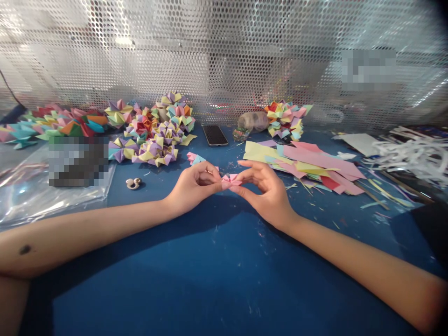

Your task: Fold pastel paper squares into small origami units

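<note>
My left hand and my right hand meet over the blue table, both pinching a small folded pink paper piece between thumbs and fingertips. The piece is held just above the table surface. Another small pink and blue folded piece lies just behind my left hand. Both forearms rest on the table.
Heaps of folded coloured paper stars lie at the back left, another cluster at the back right. A phone lies between them. Loose coloured paper sheets spread right. White paper shreds, a plastic bag, a small ring-like object.
</note>
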A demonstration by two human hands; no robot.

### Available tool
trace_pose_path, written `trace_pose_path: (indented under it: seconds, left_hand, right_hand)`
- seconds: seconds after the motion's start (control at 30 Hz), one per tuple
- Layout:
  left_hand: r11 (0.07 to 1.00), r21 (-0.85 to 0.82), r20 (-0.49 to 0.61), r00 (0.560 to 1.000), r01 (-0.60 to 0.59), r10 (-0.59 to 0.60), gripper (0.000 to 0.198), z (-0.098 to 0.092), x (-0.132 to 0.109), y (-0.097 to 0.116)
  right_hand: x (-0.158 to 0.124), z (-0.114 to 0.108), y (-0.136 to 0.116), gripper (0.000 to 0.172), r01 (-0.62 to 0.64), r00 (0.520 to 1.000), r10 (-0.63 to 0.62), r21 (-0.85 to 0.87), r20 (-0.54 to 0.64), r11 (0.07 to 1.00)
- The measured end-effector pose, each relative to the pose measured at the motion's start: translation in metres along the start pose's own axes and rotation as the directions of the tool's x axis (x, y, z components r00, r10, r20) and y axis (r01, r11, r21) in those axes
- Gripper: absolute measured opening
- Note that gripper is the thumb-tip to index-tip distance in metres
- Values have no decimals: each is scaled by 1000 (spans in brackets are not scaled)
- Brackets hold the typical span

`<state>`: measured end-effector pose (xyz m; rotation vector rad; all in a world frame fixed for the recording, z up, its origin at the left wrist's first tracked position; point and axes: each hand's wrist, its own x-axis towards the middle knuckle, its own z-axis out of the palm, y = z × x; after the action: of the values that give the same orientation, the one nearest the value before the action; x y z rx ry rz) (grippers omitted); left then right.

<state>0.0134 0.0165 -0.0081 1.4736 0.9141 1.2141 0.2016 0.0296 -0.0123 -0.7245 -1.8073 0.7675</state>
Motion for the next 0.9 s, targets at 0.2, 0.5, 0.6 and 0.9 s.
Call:
trace_pose_path:
  seconds: [0.2,0.5,0.6,0.9]
  left_hand:
    - [994,-56,-46,994,95,-97,24,1,2,4]
    - [984,-144,23,995,101,-99,34,-2,6,-4]
    - [990,-112,34,996,90,-87,31,-2,6,-4]
    - [995,-90,84,996,44,-37,26,-2,3,-1]
  right_hand:
    - [0,0,2,27,80,990,-88,-79,-113,994]
    - [-2,-2,-6,28,132,991,-131,-214,19,968]
    - [-2,-2,-7,29,148,989,-143,-232,36,961]
    - [-1,0,-5,29,126,992,-128,-216,2,968]
